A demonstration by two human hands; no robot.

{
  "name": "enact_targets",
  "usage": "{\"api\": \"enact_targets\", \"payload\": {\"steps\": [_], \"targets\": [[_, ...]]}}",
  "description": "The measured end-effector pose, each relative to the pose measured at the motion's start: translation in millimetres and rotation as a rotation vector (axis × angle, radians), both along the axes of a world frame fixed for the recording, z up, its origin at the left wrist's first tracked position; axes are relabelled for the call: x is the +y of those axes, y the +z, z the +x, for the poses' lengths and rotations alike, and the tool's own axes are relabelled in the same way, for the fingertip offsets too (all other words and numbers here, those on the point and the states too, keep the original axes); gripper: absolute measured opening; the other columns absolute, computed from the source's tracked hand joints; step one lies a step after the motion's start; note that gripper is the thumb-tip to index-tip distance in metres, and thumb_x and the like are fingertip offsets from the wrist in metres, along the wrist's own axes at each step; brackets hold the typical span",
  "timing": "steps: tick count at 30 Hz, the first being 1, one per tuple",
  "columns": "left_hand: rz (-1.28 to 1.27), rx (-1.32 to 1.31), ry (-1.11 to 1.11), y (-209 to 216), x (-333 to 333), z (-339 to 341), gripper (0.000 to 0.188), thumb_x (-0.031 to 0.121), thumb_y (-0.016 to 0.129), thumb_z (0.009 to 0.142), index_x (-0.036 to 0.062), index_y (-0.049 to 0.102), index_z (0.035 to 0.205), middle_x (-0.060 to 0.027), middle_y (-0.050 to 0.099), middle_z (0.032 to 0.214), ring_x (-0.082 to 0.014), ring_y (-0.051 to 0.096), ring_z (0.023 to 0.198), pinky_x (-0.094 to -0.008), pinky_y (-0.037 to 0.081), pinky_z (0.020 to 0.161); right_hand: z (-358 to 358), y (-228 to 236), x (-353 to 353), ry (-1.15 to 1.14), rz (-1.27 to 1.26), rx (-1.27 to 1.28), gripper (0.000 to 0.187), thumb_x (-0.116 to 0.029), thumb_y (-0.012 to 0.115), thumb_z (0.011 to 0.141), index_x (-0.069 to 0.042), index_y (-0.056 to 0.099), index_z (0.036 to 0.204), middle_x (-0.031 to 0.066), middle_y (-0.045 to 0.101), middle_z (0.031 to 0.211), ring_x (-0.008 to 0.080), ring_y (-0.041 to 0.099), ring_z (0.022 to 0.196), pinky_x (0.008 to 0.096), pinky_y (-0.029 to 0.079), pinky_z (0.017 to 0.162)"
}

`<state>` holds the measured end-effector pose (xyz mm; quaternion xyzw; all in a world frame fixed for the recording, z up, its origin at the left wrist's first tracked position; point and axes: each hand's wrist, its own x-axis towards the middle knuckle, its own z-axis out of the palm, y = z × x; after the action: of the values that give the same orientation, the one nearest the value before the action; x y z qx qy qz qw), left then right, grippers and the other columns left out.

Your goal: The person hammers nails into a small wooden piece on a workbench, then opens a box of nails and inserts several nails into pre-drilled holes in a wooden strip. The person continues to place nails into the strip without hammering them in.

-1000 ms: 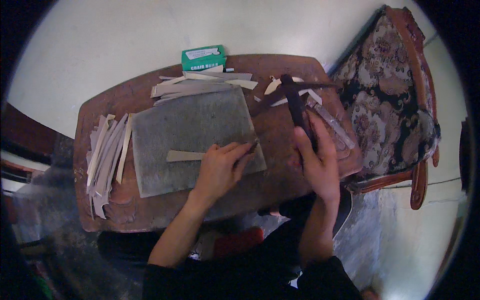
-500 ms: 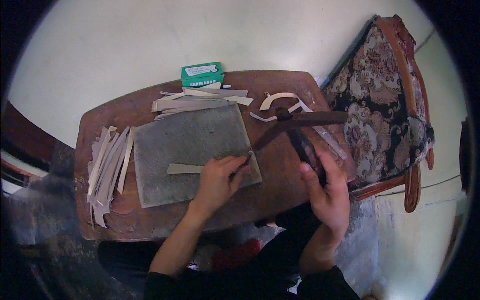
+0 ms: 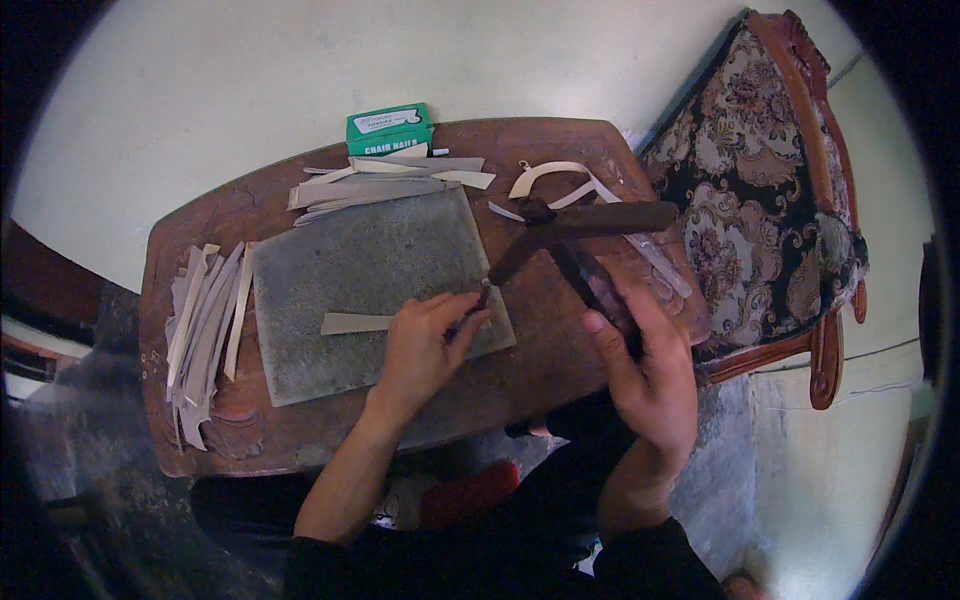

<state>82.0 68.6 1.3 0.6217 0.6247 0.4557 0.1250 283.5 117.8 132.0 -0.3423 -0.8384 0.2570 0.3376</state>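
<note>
In the head view, a slim dark tool (image 3: 485,292) is pinched narrowly in the left hand (image 3: 425,335), above a grey slab (image 3: 360,250) on the counter (image 3: 450,392). A dark hammer (image 3: 575,225) is gripped by its handle in the right hand (image 3: 655,375); its head is held near the tool's top, contact being indeterminable. One pale strip (image 3: 355,323) lies on the slab, partly covered by the left hand. This piece is judged in progress; completion cannot be confirmed. Loose strips are piled left of (image 3: 205,330) and behind the slab, apparently remaining, though finished pieces cannot be excluded.
</note>
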Motion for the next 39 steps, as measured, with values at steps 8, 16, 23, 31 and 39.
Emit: {"api": "enact_targets", "payload": {"steps": [8, 16, 23, 31, 39], "targets": [[0.001, 0.014, -0.023, 4, 1, -1, 0.019, 0.015, 0.074, 0.082, 0.0020, 0.070, 0.096, -0.0122, 0.068, 0.078, -0.0269, 0.061, 0.059, -0.0366, 0.045, 0.061, -4, 2, -3, -0.041, 0.121, 0.011, 0.037, -0.008, 0.066, 0.089, 0.000, 0.057, 0.124, 0.0232, 0.066, 0.107, 0.0389, 0.067, 0.097, 0.0397, 0.051, 0.082], [0.009, 0.019, -0.002, 1, -3, 0, 0.020, 0.014, 0.074, 0.082, 0.0002, 0.069, 0.096, -0.0134, 0.065, 0.077, -0.0258, 0.060, 0.058, -0.0357, 0.045, 0.063, -5, 6, -4, -0.036, -0.003, -0.042, 0.036, -0.008, 0.065, 0.090, 0.002, 0.057, 0.123, 0.0216, 0.067, 0.107, 0.0310, 0.067, 0.099, 0.0366, 0.050, 0.086], [0.010, 0.018, -0.034, 1, -1, -1, 0.021, 0.014, 0.074, 0.082, 0.0005, 0.069, 0.097, -0.0120, 0.067, 0.080, -0.0254, 0.059, 0.057, -0.0350, 0.044, 0.062, -9, 2, -2, -0.004, 0.006, -0.034, 0.036, -0.008, 0.065, 0.090, 0.000, 0.057, 0.123, 0.0227, 0.067, 0.105, 0.0397, 0.067, 0.097, 0.0395, 0.052, 0.082], [0.012, -0.016, -0.016, 1, -1, 1, 0.018, 0.018, 0.070, 0.084, 0.0059, 0.070, 0.097, -0.0101, 0.065, 0.075, -0.0282, 0.062, 0.062, -0.0392, 0.042, 0.062, -11, -2, -1, -0.019, 0.021, -0.038, 0.035, -0.008, 0.065, 0.089, -0.002, 0.057, 0.123, 0.0222, 0.067, 0.105, 0.0394, 0.066, 0.097, 0.0401, 0.052, 0.081], [0.011, 0.007, -0.004, 4, -3, -1, 0.020, 0.014, 0.074, 0.081, 0.0003, 0.070, 0.096, -0.0138, 0.069, 0.083, -0.0270, 0.061, 0.060, -0.0357, 0.046, 0.060, -13, -4, -1, -0.006, -0.051, -0.063, 0.034, -0.010, 0.066, 0.090, -0.003, 0.057, 0.121, 0.0211, 0.067, 0.102, 0.0363, 0.068, 0.093, 0.0393, 0.052, 0.079]]}}
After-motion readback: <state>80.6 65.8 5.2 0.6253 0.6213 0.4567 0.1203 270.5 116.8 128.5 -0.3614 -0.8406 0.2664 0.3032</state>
